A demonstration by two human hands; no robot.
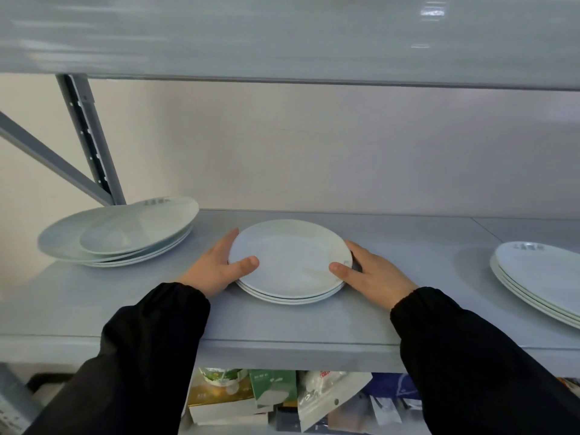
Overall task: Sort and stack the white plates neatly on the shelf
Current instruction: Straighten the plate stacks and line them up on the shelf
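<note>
At nine o'clock on the grey shelf [408, 246], a loose pile of plates [119, 237]. My left hand [216, 268] and right hand [373, 274] clasp the centre stack of white plates [290, 262], thumbs on top. At three o'clock, another stack [539, 277].

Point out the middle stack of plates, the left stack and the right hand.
middle stack of plates [290, 259], head view, centre of top plate
left stack [62, 238], head view, bare rim of big plate
right hand [375, 273], head view, back of hand
</note>
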